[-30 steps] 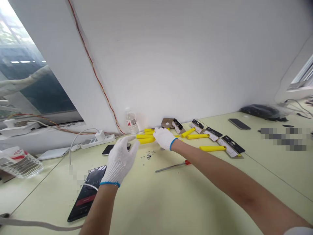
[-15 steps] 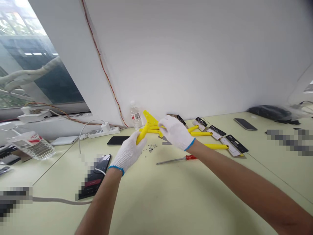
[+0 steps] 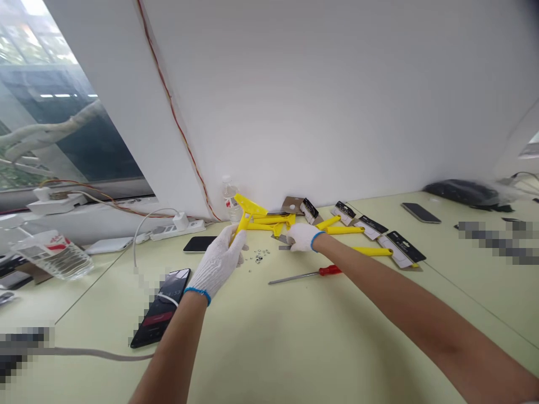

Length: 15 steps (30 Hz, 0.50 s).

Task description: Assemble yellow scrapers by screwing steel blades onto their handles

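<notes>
My left hand (image 3: 217, 262), in a white knit glove with a blue cuff, is shut on a yellow plastic scraper handle (image 3: 243, 220) that rises from the fingers and tilts up. Just beyond it lies a heap of yellow handles (image 3: 269, 223). My right hand (image 3: 302, 237), gloved the same way, rests at the heap's right end, with its fingers bunched beside thin metal blades (image 3: 281, 239). Whether it grips anything, I cannot tell. Small metal screws (image 3: 258, 257) lie between my hands.
A red-handled screwdriver (image 3: 329, 271) lies on the pale green table (image 3: 269, 336) below my right hand. Carded packages (image 3: 400, 249) and loose yellow handles (image 3: 370, 252) line the back right. Phones, a power strip (image 3: 177, 230), a water bottle (image 3: 230, 196) and a cable lie around.
My right hand has pulled back to the right and lower, away from the yellow handles. The handle in my left hand now tilts differently, with its wide yellow end showing more. The view has shifted slightly.
</notes>
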Available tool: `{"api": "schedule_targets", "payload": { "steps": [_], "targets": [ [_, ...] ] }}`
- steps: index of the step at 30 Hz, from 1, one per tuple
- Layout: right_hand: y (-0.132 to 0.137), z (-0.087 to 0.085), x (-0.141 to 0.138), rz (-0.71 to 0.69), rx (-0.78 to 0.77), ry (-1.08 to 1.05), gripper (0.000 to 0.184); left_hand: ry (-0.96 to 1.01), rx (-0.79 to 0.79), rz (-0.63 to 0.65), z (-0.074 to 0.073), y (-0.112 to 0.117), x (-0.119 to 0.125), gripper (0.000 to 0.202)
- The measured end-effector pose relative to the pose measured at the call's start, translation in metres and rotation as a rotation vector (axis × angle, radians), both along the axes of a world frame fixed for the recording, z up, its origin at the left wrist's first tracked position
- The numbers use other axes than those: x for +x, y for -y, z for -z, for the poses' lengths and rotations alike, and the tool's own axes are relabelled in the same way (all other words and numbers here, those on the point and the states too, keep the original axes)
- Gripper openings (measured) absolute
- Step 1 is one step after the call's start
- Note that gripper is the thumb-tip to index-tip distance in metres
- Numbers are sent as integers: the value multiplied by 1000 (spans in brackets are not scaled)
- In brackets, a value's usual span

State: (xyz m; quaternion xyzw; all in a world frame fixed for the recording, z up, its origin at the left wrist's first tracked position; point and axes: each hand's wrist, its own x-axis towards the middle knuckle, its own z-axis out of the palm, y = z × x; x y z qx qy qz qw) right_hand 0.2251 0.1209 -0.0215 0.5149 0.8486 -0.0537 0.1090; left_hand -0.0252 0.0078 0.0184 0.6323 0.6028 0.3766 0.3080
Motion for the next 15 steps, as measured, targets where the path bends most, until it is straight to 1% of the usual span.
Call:
{"api": "schedule_targets", "payload": {
  "steps": [3,6,10,12,14,15],
  "targets": [
    [-11,-5,-13,4,-84,4,29,-33,-46,-17,-2,-1,2,46],
    [-14,-10,-19,-3,-141,-37,26,-60,-55,-7,-5,1,0,44],
    [-9,-11,-19,-16,-192,-129,17,-79,-76,12,-7,1,0,40],
    [-6,-11,-17,-8,-214,-182,15,-89,-96,8,-6,1,0,40],
    [-1,-9,-14,11,-203,-258,14,-86,-119,12,-4,1,-1,42],
    [2,-8,-12,28,-165,-316,14,-84,-126,21,-2,1,-2,43]
  ]
}}
